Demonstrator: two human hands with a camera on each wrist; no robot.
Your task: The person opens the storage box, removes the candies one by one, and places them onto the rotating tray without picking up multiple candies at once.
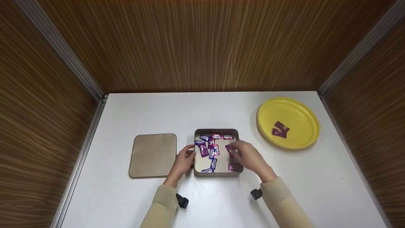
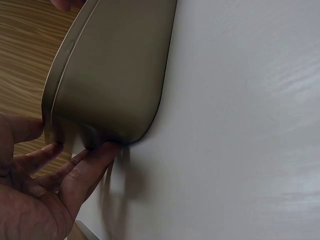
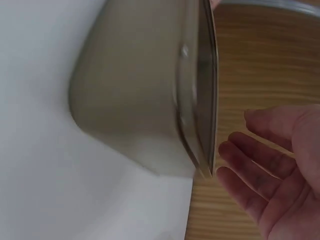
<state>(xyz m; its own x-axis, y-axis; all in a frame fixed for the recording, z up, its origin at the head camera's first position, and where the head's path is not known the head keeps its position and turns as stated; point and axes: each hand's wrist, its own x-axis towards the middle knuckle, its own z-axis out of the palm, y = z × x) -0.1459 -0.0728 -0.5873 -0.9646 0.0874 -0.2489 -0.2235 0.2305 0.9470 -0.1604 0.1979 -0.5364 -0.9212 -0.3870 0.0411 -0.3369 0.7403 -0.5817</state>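
A metal tin [image 1: 218, 174] sits mid-table and holds several small wrapped candies [image 1: 204, 150] in purple, blue and pink. My left hand [image 1: 183, 160] rests against its left side. In the left wrist view the fingertips [image 2: 107, 149] touch the outer wall near a corner, and another fingertip meets the rim. Over the tin's right side is my right hand [image 1: 248, 155], fingers loosely bent. A purple candy [image 1: 229, 147] shows right beside its fingertips in the head view. From the right wrist, thumb and fingers [image 3: 255, 167] stand apart with nothing between them.
A flat tan lid [image 1: 153, 155] lies left of the tin, close to my left hand. At the back right is a round yellow tray [image 1: 294, 114] with two dark purple candies [image 1: 281, 129] on it. Wood-grain panels [image 1: 202, 47] enclose the white table [image 1: 202, 110] at the back and sides.
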